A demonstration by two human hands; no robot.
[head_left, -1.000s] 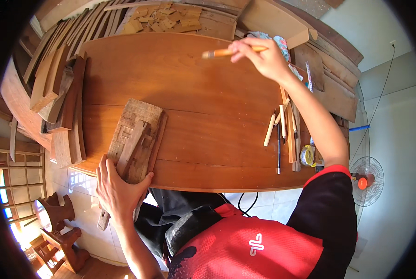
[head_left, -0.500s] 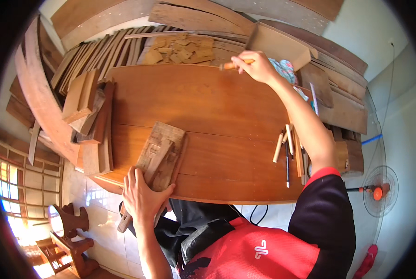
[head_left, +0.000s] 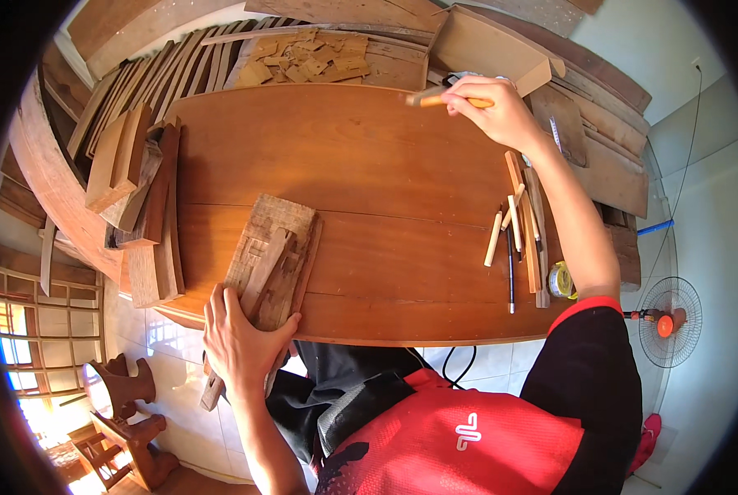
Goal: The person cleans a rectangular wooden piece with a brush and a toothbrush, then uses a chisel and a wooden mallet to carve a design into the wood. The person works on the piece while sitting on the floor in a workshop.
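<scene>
Carving blank point(head_left: 272, 262), a rough weathered wood slab w/ a strip lying on it, sits at the near edge of the worktop point(head_left: 369, 165), partly overhanging; left hand point(head_left: 243, 345) lies flat over its near end, fingers spread rather than curled, prob. to pin it so it can't slide. Right hand point(head_left: 501, 111) is far across the worktop, grip closed round a wooden-handled tool point(head_left: 445, 99) held roughly level; its tip is blurred, so can't tell chisel or brush. Below that grip, along the forearm, lie loose chisels & pencils point(head_left: 513, 235) plus a tape roll point(head_left: 560, 280). Beyond the left grip, stacked planks point(head_left: 142, 190). Blank's underside & near end hidden by the hand.
</scene>
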